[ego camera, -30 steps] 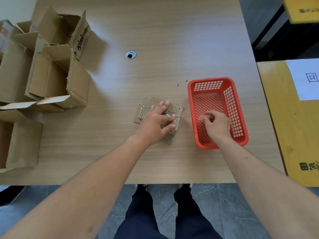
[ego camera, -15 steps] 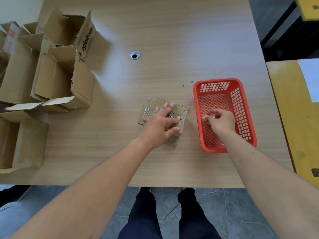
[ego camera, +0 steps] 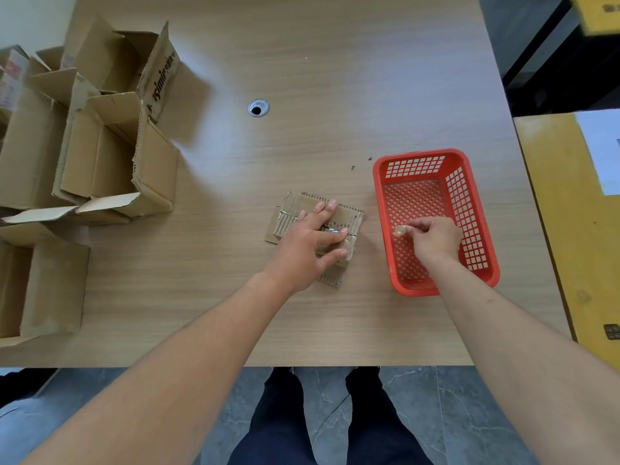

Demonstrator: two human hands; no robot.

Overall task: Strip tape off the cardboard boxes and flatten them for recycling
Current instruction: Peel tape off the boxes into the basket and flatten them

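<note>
Far left on the wooden table (ego camera: 335, 78): a cluster of opened cardboard boxes (ego camera: 100, 156), flaps up and splayed, pressed against one another, one flap printed with dark lettering. Below these, at the table's near-left edge, one more open box (ego camera: 43, 286), lying on its side.

Toward the middle, beyond the hands: a small round metal grommet (ego camera: 258, 107) set into the tabletop.

Centre: a small flattened cardboard box (ego camera: 345, 214), corrugated edges showing, lying flat on the table just left of the basket. Resting on top, the left hand (ego camera: 307, 250), fingers straight and spread, pressing the cardboard down; nothing gripped. A glint of something shiny between the fingers, too small to identify.

Right of that: two tiny dark specks (ego camera: 360, 163) on the table near the basket's far corner.

Right: a red plastic basket (ego camera: 436, 157) with a lattice floor and walls, standing on the table. Inside its rim, the right hand (ego camera: 436, 241), fingers curled, pinching a small crumpled wad of clear tape (ego camera: 399, 230) between thumb and fingertips, above the basket floor.

Far right: a yellow surface (ego camera: 563, 229) beside the table, with a white sheet (ego camera: 604, 149) on it.
</note>
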